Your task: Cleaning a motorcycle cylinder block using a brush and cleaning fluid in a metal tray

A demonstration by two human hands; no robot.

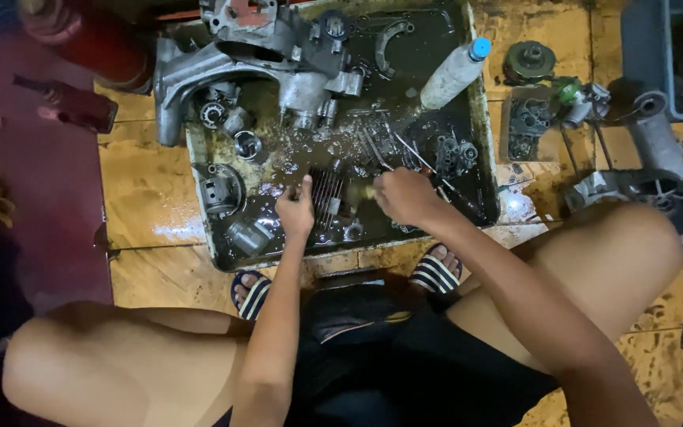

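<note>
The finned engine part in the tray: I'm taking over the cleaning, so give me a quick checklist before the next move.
1. Left hand steadies the finned part: ok.
2. Right hand closed on a tool: ok; kind of tool: cannot tell.
3. Part inside the tray, over the dark liquid: ok.
4. Plastic bottle capped, lying on the tray's edge: ok.
5. Floor beside the tray dry: not ok, wet patches.
6. Feet in sandals clear of the tray: ok.
</note>
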